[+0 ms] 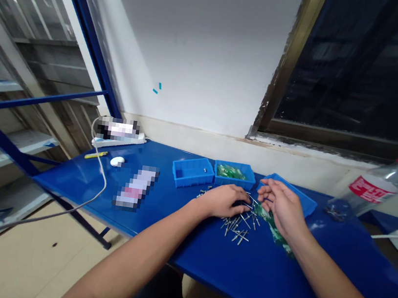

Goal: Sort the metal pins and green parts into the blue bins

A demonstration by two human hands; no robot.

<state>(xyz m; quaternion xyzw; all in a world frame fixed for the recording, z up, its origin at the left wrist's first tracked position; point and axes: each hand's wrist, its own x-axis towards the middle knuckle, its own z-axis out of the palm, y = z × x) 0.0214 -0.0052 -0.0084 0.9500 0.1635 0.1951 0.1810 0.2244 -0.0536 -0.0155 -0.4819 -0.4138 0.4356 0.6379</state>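
Observation:
Thin metal pins that look like blind rivets (240, 229) lie in a loose pile on the blue table. My left hand (227, 201) rests over the pile's far side, its fingers and thumb curled in among the pins. What its fingertips hold is hidden. My right hand (283, 207) hangs just to the right, palm turned inward, with fingers bent toward the thumb; anything between them is too small to make out. Under the right hand lies a crumpled green plastic piece (276, 235). More small metal parts (205, 191) lie by my left wrist.
Behind the hands stand a blue bin (191, 181) with one small piece, a bin (235, 181) of green packets, and a third bin (308, 204). A bottle (373, 188) stands right. Left are a yellow cutter (96, 155), a white oval object (117, 161) and a cable (103, 185).

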